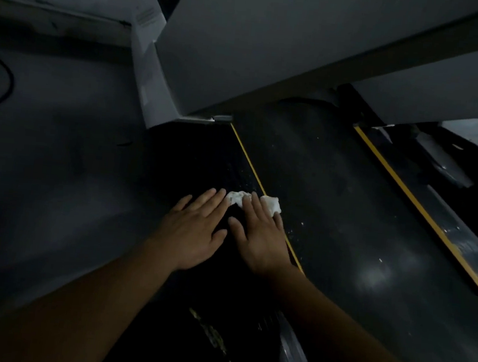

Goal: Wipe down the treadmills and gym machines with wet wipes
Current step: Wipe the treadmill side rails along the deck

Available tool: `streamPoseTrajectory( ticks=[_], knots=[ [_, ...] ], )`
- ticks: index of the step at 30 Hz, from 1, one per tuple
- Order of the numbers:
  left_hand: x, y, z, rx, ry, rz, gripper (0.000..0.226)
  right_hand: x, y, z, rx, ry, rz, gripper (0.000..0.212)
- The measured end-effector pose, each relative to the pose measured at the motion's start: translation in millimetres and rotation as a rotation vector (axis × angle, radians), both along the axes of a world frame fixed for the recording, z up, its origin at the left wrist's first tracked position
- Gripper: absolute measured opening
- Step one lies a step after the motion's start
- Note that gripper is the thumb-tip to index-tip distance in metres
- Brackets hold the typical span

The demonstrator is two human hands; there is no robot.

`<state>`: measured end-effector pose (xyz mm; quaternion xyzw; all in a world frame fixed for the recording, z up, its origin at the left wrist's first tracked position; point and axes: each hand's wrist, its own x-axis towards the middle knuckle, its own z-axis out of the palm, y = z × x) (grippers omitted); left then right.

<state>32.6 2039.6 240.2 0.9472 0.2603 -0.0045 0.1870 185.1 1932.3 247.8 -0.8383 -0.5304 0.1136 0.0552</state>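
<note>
1. The wet wipe (240,198) is scrunched into a white wad. It sits right on the yellow stripe (248,164) where the treadmill's left side rail (204,160) meets the belt (332,204), mostly tucked under fingers.
2. The right hand (258,238) is flat, with fingers straight and laid over the wipe, so it's pressing rather than gripping. My guess is that a flat hand spreads the pressure and drags more wipe over the surface per pass.
3. The left hand (195,229) is flat too, palm down on the rail just beside the right one. Its fingertips touch the wipe's left end and nothing is curled round it. It looks like it's there partly to pin that end and partly to take some body weight while leaning in.
4. There are white specks on the rail just ahead of the wipe and along the stripe. That's probably why the wipe is parked on this seam, since grit collects there.
5. The belt has a few specks as well, plus a couple of glare patches. The far rail (459,245) on the other side looks scuffed and dusty, so I'd say there's plenty left on this machine alone.
6. Further out, a grey upright post (151,79) rises from the front of the left rail, with the machine's bulky grey body (260,37) overhead. A black cable (6,82) loops on the floor (44,162) off to the left. It's really dim, so finer detail is hard to make out.
</note>
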Motion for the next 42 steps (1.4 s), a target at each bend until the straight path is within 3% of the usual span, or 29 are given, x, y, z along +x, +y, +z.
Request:
streamPoseTrajectory(
  ticks=[4, 9, 13, 16, 21, 27, 31, 35, 38, 42],
  knots=[
    [2.0, -3.2, -3.3, 0.010, 0.029, 0.022, 0.071, 7.8, -49.9, -1.1, -0.011, -0.018, 0.206, 0.075],
    [5.6, -5.8, 2.3, -0.017, 0.066, 0.062, 0.071, 24.2, -34.9, 14.8, 0.009, -0.066, 0.297, 0.071],
    [5.9, -8.9, 3.8, -0.050, 0.059, 0.084, 0.071, 11.1, -47.4, 9.8, 0.215, -0.113, 0.209, 0.055],
    [8.3, -10.3, 3.7, -0.064, 0.059, 0.095, 0.071, -2.3, -45.6, 8.1, 0.235, 0.064, 0.069, 0.042],
    [10.4, -11.8, 5.8, -0.060, 0.070, 0.092, 0.070, 0.8, -27.1, 0.5, 0.132, 0.036, 0.097, 0.077],
    [9.8, -11.3, 6.7, -0.070, 0.089, 0.099, 0.070, 11.1, -20.7, 0.5, 0.279, 0.055, 0.144, 0.035],
    [10.1, -10.2, 6.9, -0.080, 0.089, 0.099, 0.070, 7.1, -12.4, -3.7, 0.305, 0.027, 0.125, 0.048],
    [9.7, -10.0, 5.9, -0.075, 0.089, 0.093, 0.068, -0.6, -16.3, -2.8, 0.110, 0.091, 0.200, 0.077],
    [10.0, -9.7, 7.2, -0.080, 0.110, 0.087, 0.069, 15.6, -40.7, -6.6, 0.071, 0.048, 0.288, 0.074],
    [10.5, -10.5, 7.5, -0.070, 0.131, 0.085, 0.070, 30.7, -18.6, -3.7, 0.040, -0.003, 0.158, 0.080]
  ],
)
